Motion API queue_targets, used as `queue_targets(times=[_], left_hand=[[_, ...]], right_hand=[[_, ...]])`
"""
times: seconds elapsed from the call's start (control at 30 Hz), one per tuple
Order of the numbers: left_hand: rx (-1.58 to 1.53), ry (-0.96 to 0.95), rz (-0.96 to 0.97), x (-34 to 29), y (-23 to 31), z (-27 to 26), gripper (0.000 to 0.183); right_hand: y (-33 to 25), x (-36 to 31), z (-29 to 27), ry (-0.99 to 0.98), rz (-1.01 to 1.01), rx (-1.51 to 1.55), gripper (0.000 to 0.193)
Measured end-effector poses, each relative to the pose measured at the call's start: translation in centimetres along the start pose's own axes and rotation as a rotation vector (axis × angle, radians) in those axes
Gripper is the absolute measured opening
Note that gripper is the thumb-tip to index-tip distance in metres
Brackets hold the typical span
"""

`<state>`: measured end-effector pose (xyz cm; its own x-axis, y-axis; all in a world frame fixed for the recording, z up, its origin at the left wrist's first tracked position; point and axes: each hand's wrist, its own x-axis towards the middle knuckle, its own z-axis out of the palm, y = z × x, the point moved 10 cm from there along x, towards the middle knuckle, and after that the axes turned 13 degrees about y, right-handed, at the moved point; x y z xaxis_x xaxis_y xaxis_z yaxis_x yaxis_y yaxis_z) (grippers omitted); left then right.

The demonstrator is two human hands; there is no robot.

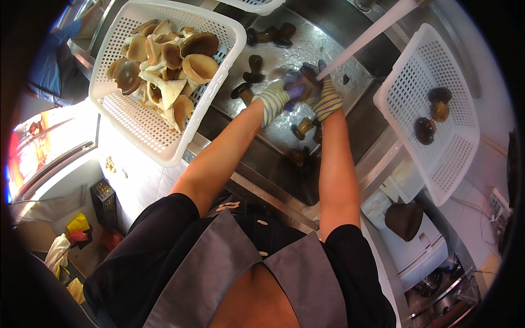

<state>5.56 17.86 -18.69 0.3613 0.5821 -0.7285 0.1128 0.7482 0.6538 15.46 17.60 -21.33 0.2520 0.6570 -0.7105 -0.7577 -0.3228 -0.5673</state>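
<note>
In a metal sink (343, 117), both my hands wear striped gloves with purple fingers. A brown mushroom (309, 82) is between them, partly hidden by the fingers and blurred by water. My left hand (277, 98) closes on its left side, and my right hand (326, 99) grips it from the right. Water from a pale spout or stream (366, 39) comes down onto it. Around my hands lie several dark-capped mushrooms, among them one (254, 68) left of the left glove and another (302, 128) nearer to me, below the gloves.
A white perforated basket (232, 52) heaped with large pale-brown mushrooms (164, 65) stands at the left of the sink. Another white basket (445, 158) on the right holds a few dark mushrooms (424, 130). A white lidded bin (418, 251) sits below it, with a dark brown object (404, 220) on top.
</note>
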Motion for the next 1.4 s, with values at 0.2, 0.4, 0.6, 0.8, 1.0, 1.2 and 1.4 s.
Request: queue_targets(times=[0.2,0.4,0.6,0.8,1.0,1.2,1.4], left_hand=[[-0.291,-0.083,0.051,-2.7,0.8,-1.4,0.043],[-0.040,-0.096,0.132,-1.7,1.4,-1.7,0.042],[0.361,0.104,0.515,-2.5,4.0,-2.3,0.050],[0.658,0.110,0.635,-2.7,3.2,-1.6,0.040],[1.031,0.176,0.764,-2.7,4.2,-0.2,0.027],[-0.314,-0.141,0.100,-3.3,3.1,1.0,0.035],[0.345,0.095,0.717,-6.1,8.5,1.1,0.031]], right_hand=[[-0.2,-0.9,1.5,-0.140,-0.082,0.228,0.024],[2.0,0.2,1.8,0.045,0.078,0.274,0.034],[0.7,-1.6,3.2,-0.084,-0.010,0.221,0.040],[-2.3,-5.6,6.4,-0.198,-0.490,-0.539,0.051],[-5.0,-7.8,6.9,-0.081,-0.658,-0.668,0.047],[-5.7,-8.1,4.4,-0.028,-0.215,0.126,0.037],[-4.6,-6.2,3.8,0.017,-0.039,0.312,0.030]])
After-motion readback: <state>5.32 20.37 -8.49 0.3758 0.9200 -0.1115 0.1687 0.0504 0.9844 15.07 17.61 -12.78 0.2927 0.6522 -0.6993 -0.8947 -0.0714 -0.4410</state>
